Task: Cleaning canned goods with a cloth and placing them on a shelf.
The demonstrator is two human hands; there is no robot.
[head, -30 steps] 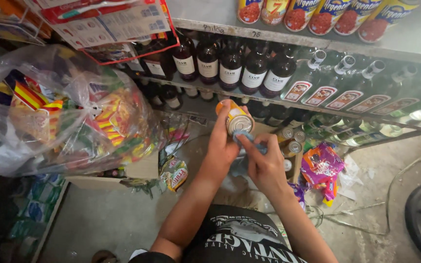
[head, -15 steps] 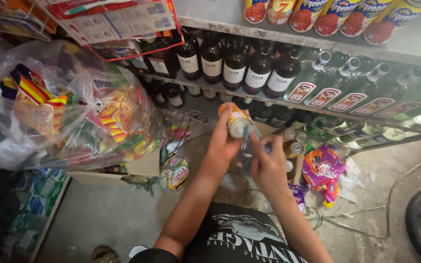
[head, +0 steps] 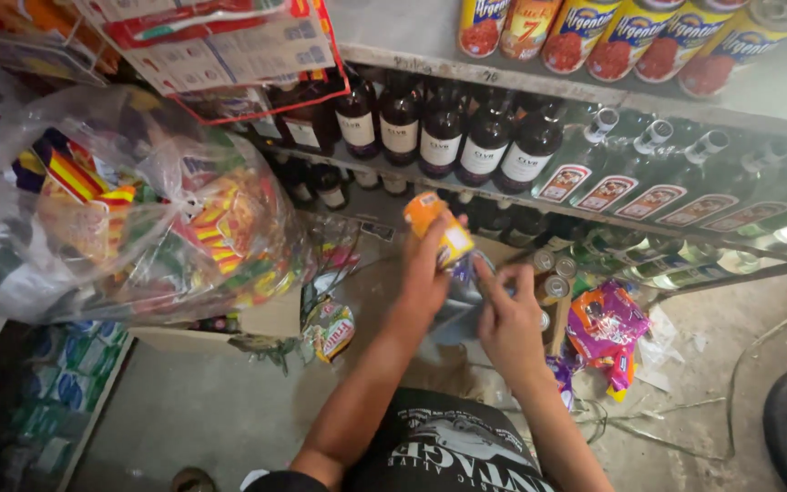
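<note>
A small orange-and-yellow labelled can (head: 439,230) was clasped in the left hand (head: 425,278); right hand (head: 507,314) loosely curled beside, empty. Slipping judged possible, dark glass bottles (head: 444,128) just beyond.

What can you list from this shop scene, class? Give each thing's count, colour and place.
small orange-and-yellow can: one, held up in left hand, centre
dark glass bottles with white labels: about five, shelf above centre
clear glass bottles with silver caps: several, lying on shelf, right
tins with red-and-yellow labels: about five, top shelf
large clear plastic bag of colourful packets: one, left
purple snack packet: one, floor right
left hand: grips can
right hand: beside can, grip unclear
</note>
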